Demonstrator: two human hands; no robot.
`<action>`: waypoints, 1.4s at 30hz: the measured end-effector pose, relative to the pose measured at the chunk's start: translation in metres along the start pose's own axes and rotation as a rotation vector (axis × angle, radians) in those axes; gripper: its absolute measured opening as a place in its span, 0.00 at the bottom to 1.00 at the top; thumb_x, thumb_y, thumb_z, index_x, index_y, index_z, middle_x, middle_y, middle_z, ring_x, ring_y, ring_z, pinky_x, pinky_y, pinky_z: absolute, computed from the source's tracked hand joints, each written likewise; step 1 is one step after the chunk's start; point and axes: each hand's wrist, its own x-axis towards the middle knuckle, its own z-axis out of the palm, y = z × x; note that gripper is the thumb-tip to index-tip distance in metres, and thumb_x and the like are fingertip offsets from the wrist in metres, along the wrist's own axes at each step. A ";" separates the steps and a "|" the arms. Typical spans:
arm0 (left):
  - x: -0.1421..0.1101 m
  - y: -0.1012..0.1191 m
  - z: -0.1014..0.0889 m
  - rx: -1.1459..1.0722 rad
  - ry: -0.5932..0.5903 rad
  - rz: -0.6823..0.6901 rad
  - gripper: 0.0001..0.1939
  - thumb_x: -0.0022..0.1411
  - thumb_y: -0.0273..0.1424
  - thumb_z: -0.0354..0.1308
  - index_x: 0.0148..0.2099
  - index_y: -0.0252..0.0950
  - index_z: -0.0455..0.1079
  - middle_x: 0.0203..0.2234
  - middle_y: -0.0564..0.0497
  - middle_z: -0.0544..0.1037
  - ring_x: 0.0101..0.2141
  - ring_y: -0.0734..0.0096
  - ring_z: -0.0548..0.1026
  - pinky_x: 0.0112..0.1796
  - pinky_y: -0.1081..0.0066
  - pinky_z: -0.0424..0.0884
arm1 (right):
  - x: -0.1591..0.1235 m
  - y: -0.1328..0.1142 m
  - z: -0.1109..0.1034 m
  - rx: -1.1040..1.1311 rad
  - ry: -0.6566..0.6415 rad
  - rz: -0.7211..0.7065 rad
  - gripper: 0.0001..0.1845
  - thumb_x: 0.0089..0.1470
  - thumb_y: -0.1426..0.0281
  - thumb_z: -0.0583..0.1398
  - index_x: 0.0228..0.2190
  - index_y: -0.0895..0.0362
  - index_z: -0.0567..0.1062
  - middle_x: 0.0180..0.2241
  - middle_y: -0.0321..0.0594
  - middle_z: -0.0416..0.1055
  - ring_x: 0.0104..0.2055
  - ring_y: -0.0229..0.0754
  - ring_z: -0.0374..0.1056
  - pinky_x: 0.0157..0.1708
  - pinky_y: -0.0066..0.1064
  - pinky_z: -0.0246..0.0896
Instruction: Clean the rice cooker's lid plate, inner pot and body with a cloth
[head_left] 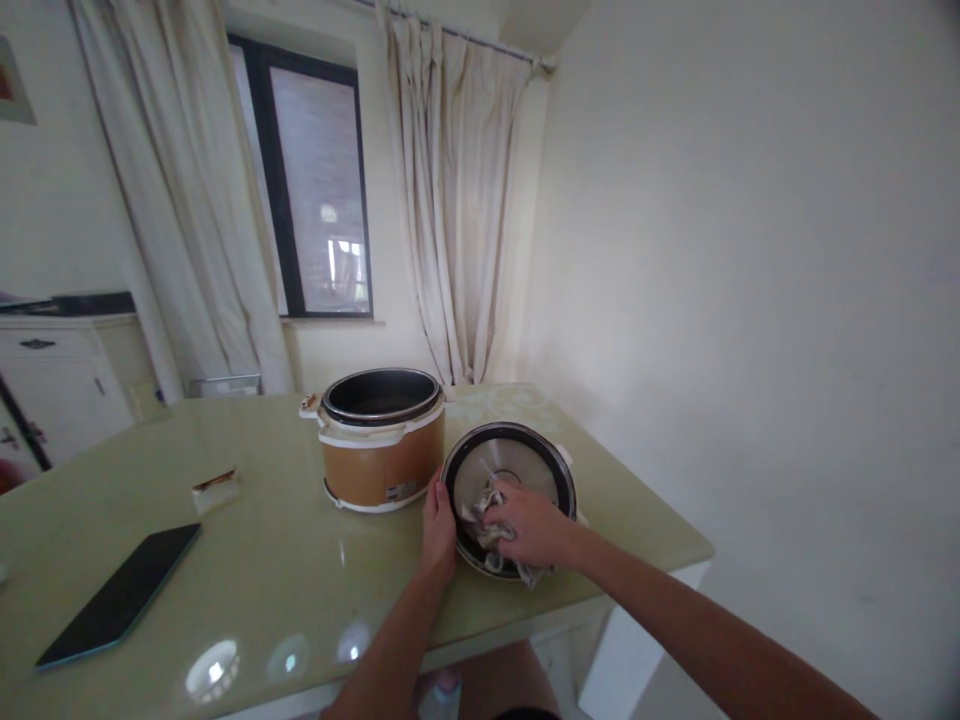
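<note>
A round pot lid (541,473) is tilted up at the right part of the table, its metal underside and black rim facing me. My left hand (439,528) grips the lid's left edge, fingers partly hidden behind it. Bunched in my right hand (531,524) is a patterned cloth (487,530), pressed against the lower middle of the lid's underside. An orange-brown and white electric cooker (386,462) stands just left of the lid, with its top uncovered and a dark inner pot (382,393) inside.
The glossy greenish table (277,560) carries a dark tablet-like slab (120,595) at left and a small white-and-brown item (215,490) behind it. A white wall (750,300) rises on the right. Curtains (457,190) and a window are at the back.
</note>
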 end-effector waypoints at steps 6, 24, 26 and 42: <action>0.002 0.002 0.001 0.110 0.020 0.114 0.30 0.73 0.52 0.48 0.64 0.37 0.73 0.62 0.40 0.75 0.64 0.57 0.71 0.67 0.58 0.62 | 0.007 0.030 -0.032 -0.328 0.132 0.260 0.13 0.59 0.68 0.63 0.45 0.53 0.82 0.52 0.53 0.69 0.55 0.57 0.64 0.51 0.44 0.64; 0.001 0.002 -0.002 0.143 0.003 0.144 0.31 0.74 0.52 0.45 0.64 0.36 0.71 0.61 0.40 0.76 0.63 0.59 0.72 0.67 0.59 0.61 | 0.006 -0.003 -0.004 -0.047 -0.041 -0.011 0.14 0.53 0.61 0.65 0.41 0.48 0.85 0.46 0.43 0.73 0.41 0.46 0.71 0.41 0.37 0.67; 0.001 0.002 -0.002 0.133 0.008 0.139 0.30 0.74 0.51 0.46 0.64 0.36 0.72 0.60 0.40 0.77 0.63 0.59 0.72 0.67 0.59 0.62 | 0.001 0.008 -0.017 -0.133 -0.047 0.018 0.12 0.52 0.65 0.65 0.39 0.50 0.85 0.45 0.44 0.73 0.43 0.48 0.71 0.42 0.37 0.68; 0.000 -0.005 -0.005 0.102 -0.035 0.179 0.32 0.74 0.53 0.46 0.64 0.37 0.71 0.60 0.39 0.77 0.61 0.58 0.74 0.64 0.57 0.66 | 0.058 -0.035 0.006 -0.026 0.165 0.058 0.15 0.57 0.64 0.61 0.44 0.52 0.81 0.45 0.44 0.77 0.48 0.48 0.71 0.47 0.36 0.65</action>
